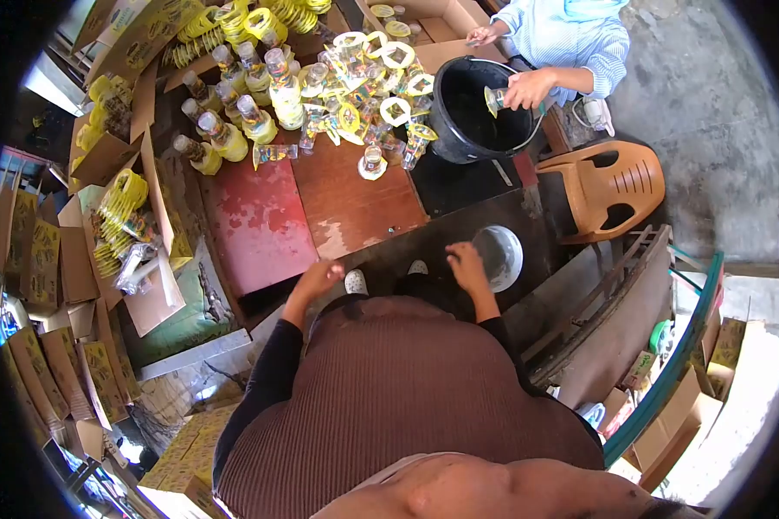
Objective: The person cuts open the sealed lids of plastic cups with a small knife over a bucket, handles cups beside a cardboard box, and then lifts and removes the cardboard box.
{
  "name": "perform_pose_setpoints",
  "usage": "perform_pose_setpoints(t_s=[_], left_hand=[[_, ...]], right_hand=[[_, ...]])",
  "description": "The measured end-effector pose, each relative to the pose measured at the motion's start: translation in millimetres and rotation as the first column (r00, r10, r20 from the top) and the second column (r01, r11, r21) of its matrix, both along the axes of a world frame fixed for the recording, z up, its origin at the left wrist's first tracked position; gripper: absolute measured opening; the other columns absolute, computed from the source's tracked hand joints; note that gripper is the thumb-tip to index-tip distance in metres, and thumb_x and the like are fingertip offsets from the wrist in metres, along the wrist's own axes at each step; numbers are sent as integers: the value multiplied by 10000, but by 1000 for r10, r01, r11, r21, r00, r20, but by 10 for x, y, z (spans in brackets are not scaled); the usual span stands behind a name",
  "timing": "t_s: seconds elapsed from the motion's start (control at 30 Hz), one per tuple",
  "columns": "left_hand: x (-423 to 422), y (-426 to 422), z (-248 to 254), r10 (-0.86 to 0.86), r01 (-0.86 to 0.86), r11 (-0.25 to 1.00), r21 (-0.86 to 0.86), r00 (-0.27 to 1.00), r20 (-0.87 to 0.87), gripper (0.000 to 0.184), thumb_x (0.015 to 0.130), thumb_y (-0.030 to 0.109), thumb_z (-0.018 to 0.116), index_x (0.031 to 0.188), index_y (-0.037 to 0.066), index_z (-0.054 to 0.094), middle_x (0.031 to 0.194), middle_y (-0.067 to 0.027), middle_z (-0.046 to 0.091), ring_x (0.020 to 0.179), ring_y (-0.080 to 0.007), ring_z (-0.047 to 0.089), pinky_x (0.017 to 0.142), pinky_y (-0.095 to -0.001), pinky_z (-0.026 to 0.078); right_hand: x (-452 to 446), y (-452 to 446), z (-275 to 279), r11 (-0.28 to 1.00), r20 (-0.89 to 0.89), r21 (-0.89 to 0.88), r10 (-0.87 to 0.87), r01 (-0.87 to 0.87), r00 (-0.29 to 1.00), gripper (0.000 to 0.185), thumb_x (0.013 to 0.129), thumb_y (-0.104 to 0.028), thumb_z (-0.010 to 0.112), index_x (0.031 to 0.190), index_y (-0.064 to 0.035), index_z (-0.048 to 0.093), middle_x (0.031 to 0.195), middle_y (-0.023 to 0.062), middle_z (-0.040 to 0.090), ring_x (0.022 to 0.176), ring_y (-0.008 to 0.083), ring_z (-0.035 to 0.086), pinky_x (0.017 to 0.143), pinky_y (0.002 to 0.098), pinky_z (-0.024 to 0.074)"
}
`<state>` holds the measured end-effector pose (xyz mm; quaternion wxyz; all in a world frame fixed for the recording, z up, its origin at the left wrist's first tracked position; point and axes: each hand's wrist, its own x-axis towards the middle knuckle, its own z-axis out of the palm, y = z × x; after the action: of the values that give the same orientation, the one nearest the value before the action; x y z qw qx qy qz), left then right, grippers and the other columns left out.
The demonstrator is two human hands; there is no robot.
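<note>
My left hand (320,278) hangs over the near edge of the low table, beside the red board (255,216), its fingers curled; whether it holds something small cannot be made out. To the right, my right hand (466,262) is held near the metal basin (499,258), fingers bent and apart, with nothing seen in it. Beyond both hands, a single clear jar with a yellow rim (372,163) stands on the orange-brown board (355,203). Farther back lies a heap of small jars with yellow rings (346,112), and stacked jars (255,117) stand at its left.
Opposite, a person's hand (532,88) holds a jar over a black bucket (485,112). An orange plastic chair (610,190) is at the right. Open cardboard boxes (160,216) with yellow rings line the left. A wooden frame (597,298) stands at the lower right.
</note>
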<state>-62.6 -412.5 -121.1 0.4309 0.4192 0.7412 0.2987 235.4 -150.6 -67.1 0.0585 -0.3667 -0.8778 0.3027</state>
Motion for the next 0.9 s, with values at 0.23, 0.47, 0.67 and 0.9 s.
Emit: perform_pose_setpoints(t_s=[0.23, 0.47, 0.67, 0.9], left_hand=[[411, -814, -1708, 39, -77, 969, -233, 986, -162, 305, 873, 327, 583, 936, 46, 685, 950, -231, 667, 859, -379, 658, 728, -465, 498], [856, -1200, -1910, 236, -119, 869, -481, 953, 191, 295, 910, 295, 590, 1065, 65, 692, 1011, -138, 697, 921, -322, 662, 791, -417, 521], [1284, -1171, -1632, 404, -375, 853, -362, 915, 4, 266, 919, 273, 646, 1046, 40, 669, 952, -78, 693, 831, -191, 643, 736, -394, 515], [1625, -1261, -856, 794, -548, 585, -598, 538, 285, 240, 924, 321, 671, 984, 90, 645, 800, -31, 602, 750, -136, 550, 682, -369, 473]], right_hand=[[-60, -537, -1010, 878, 181, -404, 352, -257, 918, 256, 816, -135, 669, 1064, -83, 712, 1065, 172, 677, 1032, 360, 620, 902, 431, 487], [-288, -803, -1810, 564, 128, -631, 752, -532, 646, 357, 862, -166, 620, 1196, -46, 654, 1195, 186, 650, 1068, 366, 621, 902, 442, 482], [-242, -880, -1991, 408, -1, -696, 823, -592, 568, 359, 856, -206, 610, 1164, -25, 652, 1118, 212, 664, 988, 368, 633, 848, 435, 483], [-212, -735, -2185, 374, 27, -824, 775, -425, 631, 220, 872, -206, 597, 1044, -79, 647, 1092, 188, 640, 998, 353, 597, 795, 485, 457]])
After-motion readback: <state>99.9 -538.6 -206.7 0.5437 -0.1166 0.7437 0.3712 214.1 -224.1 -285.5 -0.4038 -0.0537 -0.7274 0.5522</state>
